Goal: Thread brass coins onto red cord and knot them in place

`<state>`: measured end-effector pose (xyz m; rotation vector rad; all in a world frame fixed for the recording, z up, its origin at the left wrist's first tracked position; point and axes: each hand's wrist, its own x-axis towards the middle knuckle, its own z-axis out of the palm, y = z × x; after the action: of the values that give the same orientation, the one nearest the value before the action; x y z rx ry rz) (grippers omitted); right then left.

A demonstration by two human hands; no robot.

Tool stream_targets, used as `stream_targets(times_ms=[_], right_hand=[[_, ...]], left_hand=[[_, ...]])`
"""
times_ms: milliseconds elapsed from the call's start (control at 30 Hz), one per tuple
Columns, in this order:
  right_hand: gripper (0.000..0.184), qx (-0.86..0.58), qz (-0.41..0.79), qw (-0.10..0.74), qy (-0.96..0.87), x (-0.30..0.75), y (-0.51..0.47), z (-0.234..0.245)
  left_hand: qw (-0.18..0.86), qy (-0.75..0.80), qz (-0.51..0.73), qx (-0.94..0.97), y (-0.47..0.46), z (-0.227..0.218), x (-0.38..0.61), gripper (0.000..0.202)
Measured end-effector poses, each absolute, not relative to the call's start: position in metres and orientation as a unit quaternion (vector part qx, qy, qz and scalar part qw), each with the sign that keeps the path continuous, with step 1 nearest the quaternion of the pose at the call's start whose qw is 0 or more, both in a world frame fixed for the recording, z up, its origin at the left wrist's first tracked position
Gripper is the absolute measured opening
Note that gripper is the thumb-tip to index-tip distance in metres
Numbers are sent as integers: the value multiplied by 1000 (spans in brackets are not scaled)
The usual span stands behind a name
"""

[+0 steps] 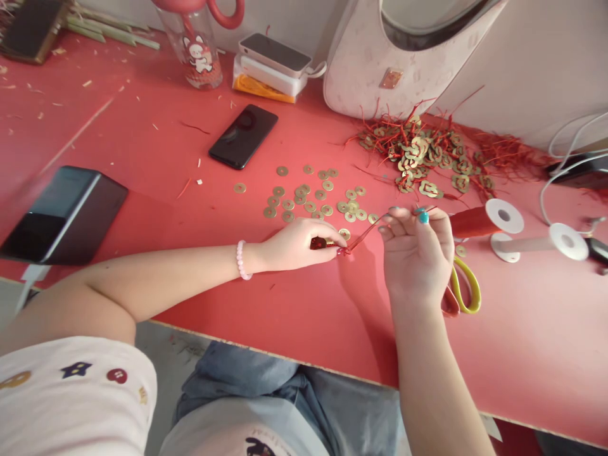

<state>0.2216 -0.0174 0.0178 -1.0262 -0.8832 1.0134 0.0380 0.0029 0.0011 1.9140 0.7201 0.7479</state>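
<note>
A thin red cord [365,239] stretches between my two hands above the red table. Low over the tabletop, my left hand [304,243] pinches its knotted end between thumb and fingers; a small dark red piece shows under the palm. My right hand [418,250] is raised, palm up, and pinches the cord's other end between thumb and forefinger. Loose brass coins [310,206] with holes lie just beyond my left hand. Next to my right wrist are scissors with yellow and red handles [468,288], their blades hidden.
A heap of coins tied with red cord [418,155] lies at the back right, before a pale handbag [351,69]. Right of my hand are a red thread spool [475,220] and a nearly bare spool [536,244]. Phones [243,136] and a clear cup [202,60] stand left.
</note>
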Motion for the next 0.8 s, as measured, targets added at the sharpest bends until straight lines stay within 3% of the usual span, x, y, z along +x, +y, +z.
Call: stream_targets(times_ms=[300, 567, 800], right_hand=[[8, -570, 378, 558, -470, 211, -21, 11], [5, -586, 407, 477, -513, 211, -22, 10], [27, -538, 370, 424, -627, 205, -29, 12]], left_hand=[[523, 261, 346, 734, 3, 8, 38, 13], [626, 289, 341, 639, 5, 11, 37, 16], [614, 379, 345, 601, 7, 9, 36, 26]])
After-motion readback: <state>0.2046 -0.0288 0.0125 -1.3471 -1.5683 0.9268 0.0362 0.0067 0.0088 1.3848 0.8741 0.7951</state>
